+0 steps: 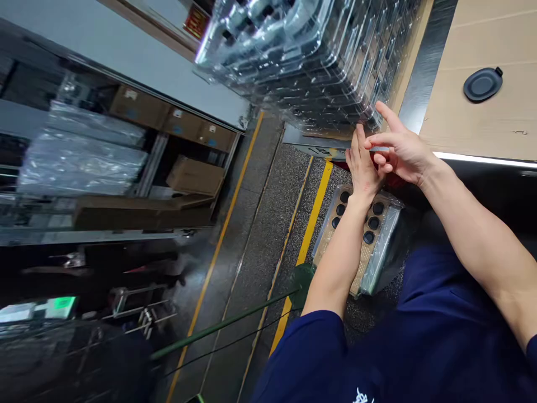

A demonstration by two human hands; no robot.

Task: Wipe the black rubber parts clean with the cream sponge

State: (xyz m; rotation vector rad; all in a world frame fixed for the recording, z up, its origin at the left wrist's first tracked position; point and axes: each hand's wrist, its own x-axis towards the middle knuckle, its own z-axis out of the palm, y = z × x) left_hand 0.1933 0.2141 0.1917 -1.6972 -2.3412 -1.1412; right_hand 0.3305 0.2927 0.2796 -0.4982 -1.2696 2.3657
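Observation:
A tall stack of transparent plastic trays with dark parts inside stands at the table's end. My left hand reaches to the stack's bottom corner, its fingers stretched out and close together. Whether the fingertips touch the stack I cannot tell. Just to the right, my right hand hovers, partly overlapping the left one, with the index finger and thumb apart and the other fingers loosely bent. Nothing shows in either hand. On the cardboard-covered tabletop lies a flat black oval piece with a small tab.
Below my hands, a plastic-wrapped tray with round black pieces sits low by the table. A green pole with a round base stands on the floor. Shelves with cardboard boxes are at left. Yellow lines mark the floor.

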